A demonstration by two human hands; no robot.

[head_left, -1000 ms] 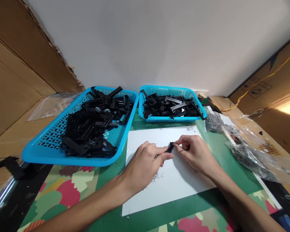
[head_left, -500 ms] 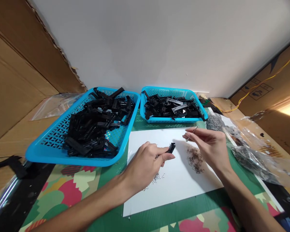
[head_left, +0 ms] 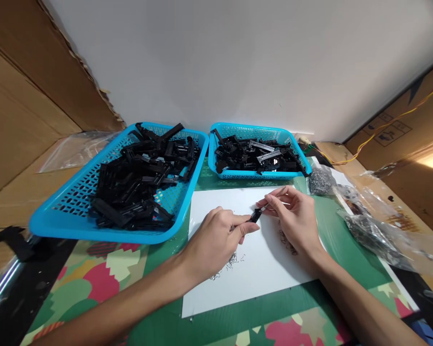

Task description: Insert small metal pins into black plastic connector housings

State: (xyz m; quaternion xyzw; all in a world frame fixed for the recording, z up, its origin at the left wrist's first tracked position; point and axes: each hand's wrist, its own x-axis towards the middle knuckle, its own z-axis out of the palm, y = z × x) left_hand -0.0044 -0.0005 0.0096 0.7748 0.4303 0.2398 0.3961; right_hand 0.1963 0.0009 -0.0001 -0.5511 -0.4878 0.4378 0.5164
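My left hand is closed, pinching a small black plastic part between thumb and forefinger above a white sheet. In my right hand is a thin metal hand tool, its tip touching the near end of the black part or very close to it; whether it is tweezers or a pick I cannot make out. Beneath the hands, small bent wire pieces lie in two heaps: a silvery heap by my left wrist and a brownish heap partly covered by my right hand.
Two blue baskets stand at the back, a large one on the left and a smaller one, both holding many black parts. Plastic bags of small metal pieces lie on the right. Cardboard walls the left; a yellow cable runs right.
My right hand has moved left and brought the tool's tip to the black part. My left hand keeps its pinch nearly in place. The view has shifted slightly.
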